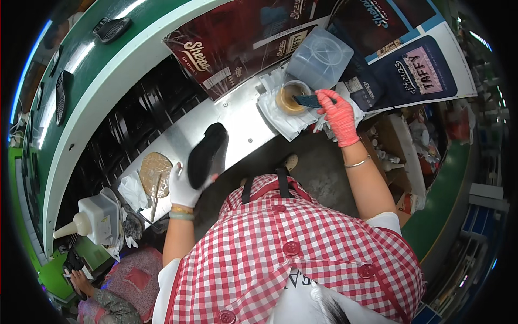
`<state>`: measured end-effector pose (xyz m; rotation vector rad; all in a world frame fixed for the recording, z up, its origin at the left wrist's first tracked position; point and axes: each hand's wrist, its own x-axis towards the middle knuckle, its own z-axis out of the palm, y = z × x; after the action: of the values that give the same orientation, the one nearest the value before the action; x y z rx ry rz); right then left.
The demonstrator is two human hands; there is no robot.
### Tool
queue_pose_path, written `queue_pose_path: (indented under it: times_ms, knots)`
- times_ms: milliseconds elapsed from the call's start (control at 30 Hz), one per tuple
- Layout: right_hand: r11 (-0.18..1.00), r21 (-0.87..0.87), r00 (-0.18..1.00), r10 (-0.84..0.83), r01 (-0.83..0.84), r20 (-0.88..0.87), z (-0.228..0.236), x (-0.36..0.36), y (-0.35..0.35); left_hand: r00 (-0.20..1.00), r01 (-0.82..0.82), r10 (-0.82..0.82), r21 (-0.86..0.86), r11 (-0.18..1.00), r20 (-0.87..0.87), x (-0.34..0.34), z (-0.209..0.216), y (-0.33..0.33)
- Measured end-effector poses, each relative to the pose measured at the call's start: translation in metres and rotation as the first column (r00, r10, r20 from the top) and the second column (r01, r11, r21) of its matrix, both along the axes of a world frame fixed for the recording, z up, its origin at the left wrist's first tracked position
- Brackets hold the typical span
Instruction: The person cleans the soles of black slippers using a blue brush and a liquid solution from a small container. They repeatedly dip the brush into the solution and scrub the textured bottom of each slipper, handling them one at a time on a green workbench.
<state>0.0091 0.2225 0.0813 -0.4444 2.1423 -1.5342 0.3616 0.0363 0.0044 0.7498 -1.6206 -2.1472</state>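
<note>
In a white glove, my left hand [185, 186] is closed on a black shoe sole [209, 154], held up on its edge at the metal ledge. My right hand [339, 116], in a coral-red glove, grips a dark, flat-handled brush [307, 101]. The brush's far end reaches into a clear tub [291, 98] of amber, glue-like liquid; its tip is hard to make out. Under the tub lies crumpled white wrapping [286, 125]. A translucent square container [319, 58] stands just behind it.
Near my left hand lie a round brown lump [155, 171] and a thin metal rod [156, 197]. A white squeeze bottle [97, 220] stands further left. Several soles [63, 97] rest on the curved green conveyor [81, 59]. Another person's hand [82, 282] shows at lower left.
</note>
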Motion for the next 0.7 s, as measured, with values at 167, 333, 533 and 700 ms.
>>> queue_pose_path:
  times_ms: [167,333,533,700]
  knots:
    - [1.000,0.005,0.999,0.014,-0.015,0.039,-0.021,-0.003,-0.008,0.961,-0.233,0.242,0.870,0.435,0.137,0.014,-0.016,0.028]
    - [0.999,0.007,0.995,0.047,-0.048,0.089,-0.029,-0.008,-0.012,0.972,-0.153,0.229,0.900,0.408,0.062,0.013,-0.015,0.034]
    - [0.985,-0.172,0.946,0.038,0.019,0.323,-0.026,-0.002,0.002,0.974,0.016,0.195,0.888,0.460,-0.118,-0.023,0.010,0.028]
    - [0.921,-0.379,0.896,0.244,-0.095,0.370,0.048,0.071,-0.022,0.913,0.216,0.229,0.878,0.426,-0.336,-0.077,0.057,0.027]
